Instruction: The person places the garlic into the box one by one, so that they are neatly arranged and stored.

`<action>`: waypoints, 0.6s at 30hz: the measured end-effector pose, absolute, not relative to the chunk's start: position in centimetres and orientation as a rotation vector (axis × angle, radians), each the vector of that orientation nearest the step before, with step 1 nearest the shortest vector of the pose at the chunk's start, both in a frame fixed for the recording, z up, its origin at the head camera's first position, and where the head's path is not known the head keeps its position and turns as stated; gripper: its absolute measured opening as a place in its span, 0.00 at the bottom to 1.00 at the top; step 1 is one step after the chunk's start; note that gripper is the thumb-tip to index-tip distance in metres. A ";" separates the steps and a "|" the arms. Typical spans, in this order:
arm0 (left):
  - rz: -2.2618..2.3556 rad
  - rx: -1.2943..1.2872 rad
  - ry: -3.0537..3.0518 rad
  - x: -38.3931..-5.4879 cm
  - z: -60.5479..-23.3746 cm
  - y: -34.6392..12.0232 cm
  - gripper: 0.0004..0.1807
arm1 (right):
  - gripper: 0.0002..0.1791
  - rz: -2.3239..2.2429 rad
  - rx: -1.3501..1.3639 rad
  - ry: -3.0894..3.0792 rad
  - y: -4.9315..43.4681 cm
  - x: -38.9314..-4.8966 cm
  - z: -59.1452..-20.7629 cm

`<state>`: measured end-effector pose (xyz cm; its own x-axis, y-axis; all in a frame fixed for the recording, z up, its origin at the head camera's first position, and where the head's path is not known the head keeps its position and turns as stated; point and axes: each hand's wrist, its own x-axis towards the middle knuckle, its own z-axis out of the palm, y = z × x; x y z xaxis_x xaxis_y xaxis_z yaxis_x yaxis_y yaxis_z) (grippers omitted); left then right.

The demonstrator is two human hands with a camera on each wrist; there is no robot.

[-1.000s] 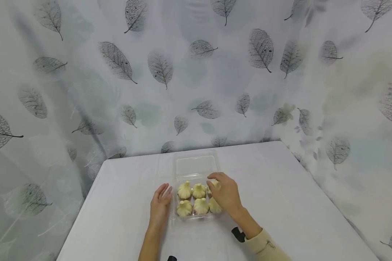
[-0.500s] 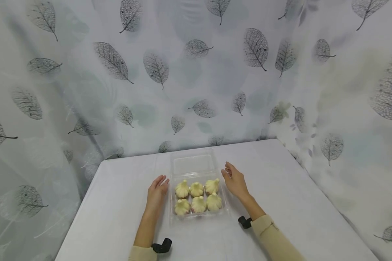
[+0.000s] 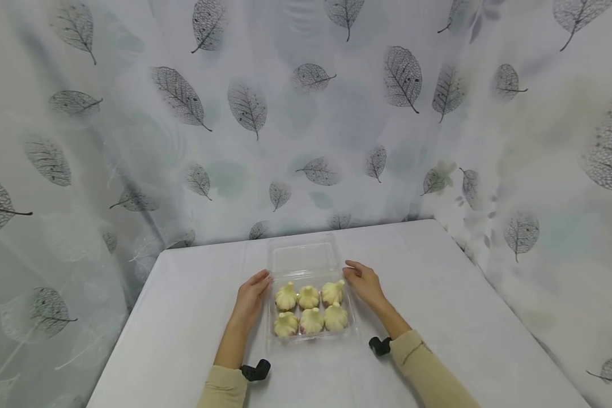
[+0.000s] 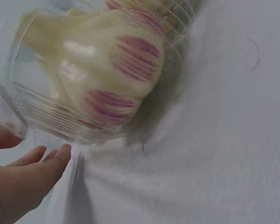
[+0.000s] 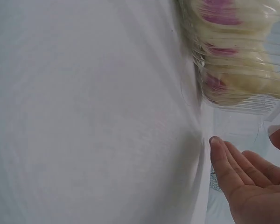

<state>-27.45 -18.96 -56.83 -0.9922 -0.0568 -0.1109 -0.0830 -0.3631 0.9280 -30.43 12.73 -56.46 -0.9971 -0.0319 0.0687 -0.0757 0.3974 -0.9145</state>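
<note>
A clear plastic clamshell box [image 3: 313, 338] lies with its lid [image 3: 306, 258] folded back behind it. Several pale garlic bulbs [image 3: 309, 297] sit inside in two rows; purple streaks show on a bulb [image 4: 98, 65] in the left wrist view. My left hand [image 3: 252, 294] is at the box's left side, its thumb by the rim and its fingers extended below. On the opposite side is my right hand [image 3: 364, 283], near the back right corner, with long straight fingers [image 5: 224, 163] and the thumb close to the rim. Firm contact there cannot be made out.
The box rests on a table under a white cloth [image 3: 428, 294]. Leaf-printed curtains [image 3: 306, 130] hang behind and at both sides. A black wrist camera mount [image 3: 255, 370] is on the left wrist and another mount [image 3: 379, 346] on the right.
My right hand has left the back right garlic bulb and moved to the box's right side. Both hands have then drawn in closer to the box.
</note>
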 end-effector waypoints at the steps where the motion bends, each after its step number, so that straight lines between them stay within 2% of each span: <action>1: 2.569 -0.191 1.771 -27.5 -56.9 -18.9 0.28 | 0.24 1.716 0.095 -2.585 12.7 -30.5 -56.4; 18: 2.565 -0.217 1.757 -27.6 -56.9 -18.6 0.29 | 0.25 2.134 0.004 -2.475 13.1 -31.2 -56.0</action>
<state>-27.61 -18.64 -56.92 -0.9900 -0.0584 -0.1284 -0.0987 -0.3643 0.9260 -31.23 13.10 -56.01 -0.9920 -0.0840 -0.0941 0.0808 0.1503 -0.9853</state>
